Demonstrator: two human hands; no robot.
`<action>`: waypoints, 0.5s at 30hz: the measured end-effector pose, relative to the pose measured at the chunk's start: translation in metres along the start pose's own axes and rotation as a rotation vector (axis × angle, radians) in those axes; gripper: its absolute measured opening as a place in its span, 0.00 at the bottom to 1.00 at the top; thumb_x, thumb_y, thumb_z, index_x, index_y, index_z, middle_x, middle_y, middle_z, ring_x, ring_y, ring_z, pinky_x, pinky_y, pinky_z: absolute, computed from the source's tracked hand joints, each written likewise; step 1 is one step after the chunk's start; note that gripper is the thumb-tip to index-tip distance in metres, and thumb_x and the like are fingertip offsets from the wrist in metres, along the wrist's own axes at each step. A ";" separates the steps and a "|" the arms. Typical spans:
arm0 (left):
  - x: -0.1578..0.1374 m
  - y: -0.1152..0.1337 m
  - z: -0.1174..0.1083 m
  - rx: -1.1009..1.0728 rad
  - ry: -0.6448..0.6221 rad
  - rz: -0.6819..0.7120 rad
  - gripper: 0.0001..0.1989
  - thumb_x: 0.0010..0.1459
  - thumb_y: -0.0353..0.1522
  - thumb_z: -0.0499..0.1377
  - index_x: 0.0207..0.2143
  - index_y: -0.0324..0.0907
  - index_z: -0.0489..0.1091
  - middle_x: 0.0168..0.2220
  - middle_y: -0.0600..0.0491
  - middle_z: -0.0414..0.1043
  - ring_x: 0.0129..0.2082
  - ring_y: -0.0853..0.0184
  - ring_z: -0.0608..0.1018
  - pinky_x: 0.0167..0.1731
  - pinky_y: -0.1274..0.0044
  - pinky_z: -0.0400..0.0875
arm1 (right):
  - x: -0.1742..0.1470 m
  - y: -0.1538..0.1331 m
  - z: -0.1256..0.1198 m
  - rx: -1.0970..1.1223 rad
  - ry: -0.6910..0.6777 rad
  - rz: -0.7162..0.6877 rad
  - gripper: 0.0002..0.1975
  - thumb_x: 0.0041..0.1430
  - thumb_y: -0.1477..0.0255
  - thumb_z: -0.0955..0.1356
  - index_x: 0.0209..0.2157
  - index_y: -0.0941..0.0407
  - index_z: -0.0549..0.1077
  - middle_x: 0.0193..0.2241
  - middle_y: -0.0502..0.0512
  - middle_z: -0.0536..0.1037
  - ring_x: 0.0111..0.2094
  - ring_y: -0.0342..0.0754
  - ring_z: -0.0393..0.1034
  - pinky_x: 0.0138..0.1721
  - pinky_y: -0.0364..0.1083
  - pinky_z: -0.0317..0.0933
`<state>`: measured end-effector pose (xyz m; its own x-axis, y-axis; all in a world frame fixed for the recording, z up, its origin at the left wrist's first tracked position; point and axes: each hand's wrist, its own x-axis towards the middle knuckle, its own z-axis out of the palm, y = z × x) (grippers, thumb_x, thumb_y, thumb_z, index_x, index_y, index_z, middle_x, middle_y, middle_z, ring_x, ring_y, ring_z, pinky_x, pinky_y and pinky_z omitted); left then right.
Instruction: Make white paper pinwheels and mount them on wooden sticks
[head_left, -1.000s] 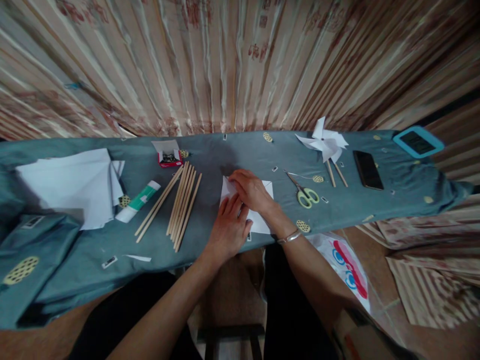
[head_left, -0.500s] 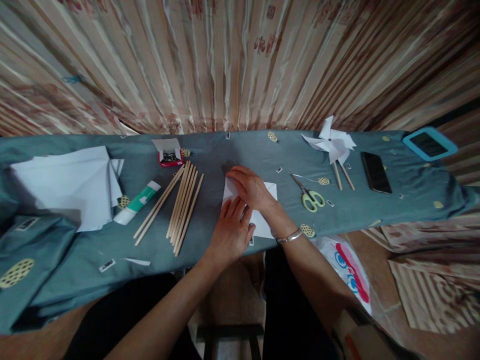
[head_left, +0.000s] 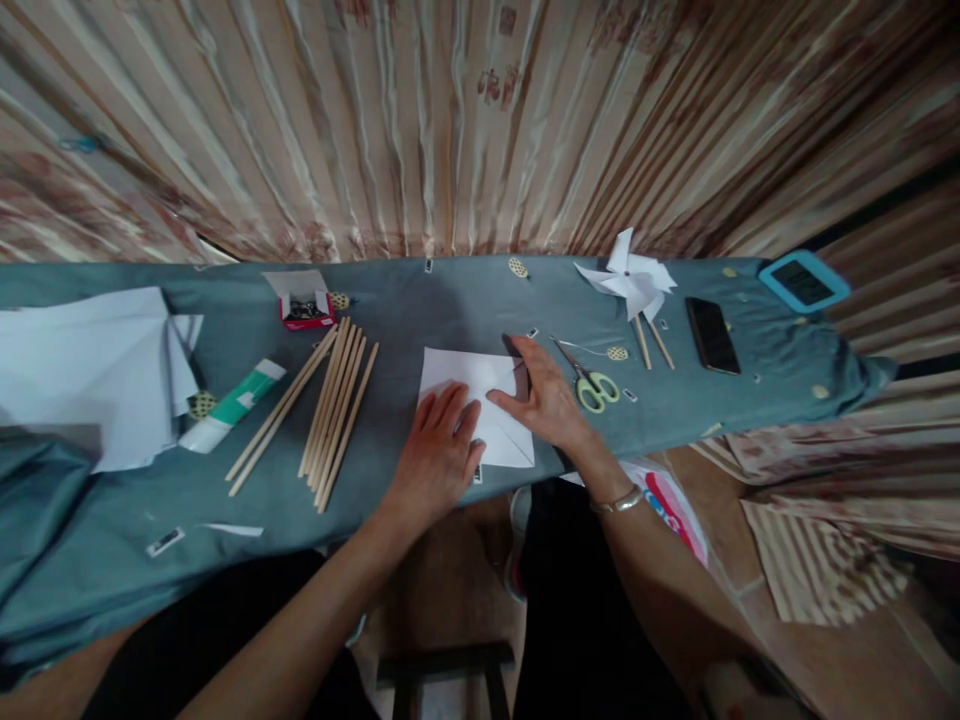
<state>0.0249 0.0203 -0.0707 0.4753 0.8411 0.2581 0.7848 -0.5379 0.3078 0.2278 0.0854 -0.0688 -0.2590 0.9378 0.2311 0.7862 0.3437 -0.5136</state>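
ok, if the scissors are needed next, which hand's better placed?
Right, probably: the right hand is just beside the green-handled scissors, thumb and fingers spread. The left hand is farther off, resting on the white paper square, and could steady it.

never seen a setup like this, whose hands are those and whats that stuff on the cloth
No machine here, just a person working bare-handed. Every picture comes from one camera worn on their head, looking forward and down. The left hand rests on a white paper; the right hand is at its far right corner. Neither seems to lift anything. On the greenish cloth, left to right, lie white sheets, a green-and-white tube, wooden sticks with an open red box beyond, scissors, white pinwheel blades, a phone and a blue-framed device.
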 end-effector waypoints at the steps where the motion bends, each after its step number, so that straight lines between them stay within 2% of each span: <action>1: 0.000 0.000 0.000 0.006 -0.003 0.003 0.21 0.63 0.32 0.55 0.56 0.31 0.65 0.62 0.34 0.62 0.64 0.47 0.63 0.63 0.56 0.58 | 0.001 0.000 0.001 0.001 -0.006 0.018 0.42 0.54 0.53 0.70 0.64 0.61 0.58 0.63 0.69 0.64 0.66 0.62 0.55 0.64 0.64 0.52; 4: 0.001 -0.001 -0.001 0.014 -0.016 0.005 0.21 0.63 0.32 0.55 0.56 0.30 0.64 0.62 0.33 0.62 0.64 0.46 0.63 0.62 0.56 0.58 | 0.008 0.000 0.000 0.027 -0.007 0.041 0.42 0.53 0.52 0.70 0.63 0.60 0.60 0.63 0.69 0.64 0.65 0.62 0.56 0.64 0.64 0.52; 8: 0.001 -0.001 -0.003 0.006 -0.021 0.007 0.21 0.64 0.32 0.54 0.56 0.30 0.64 0.62 0.32 0.61 0.64 0.47 0.62 0.62 0.55 0.59 | 0.011 0.001 -0.004 0.095 0.003 0.034 0.36 0.56 0.52 0.69 0.61 0.58 0.63 0.61 0.66 0.66 0.64 0.58 0.60 0.64 0.60 0.53; 15: 0.001 -0.002 -0.002 0.030 -0.004 0.024 0.20 0.63 0.32 0.55 0.55 0.31 0.64 0.61 0.33 0.63 0.63 0.46 0.64 0.61 0.55 0.60 | 0.011 0.009 0.004 0.042 0.020 0.006 0.36 0.56 0.54 0.69 0.60 0.59 0.64 0.62 0.68 0.66 0.65 0.61 0.57 0.64 0.63 0.52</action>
<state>0.0230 0.0218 -0.0687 0.4957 0.8281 0.2618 0.7844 -0.5563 0.2743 0.2298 0.0985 -0.0738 -0.2425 0.9389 0.2445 0.7632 0.3402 -0.5494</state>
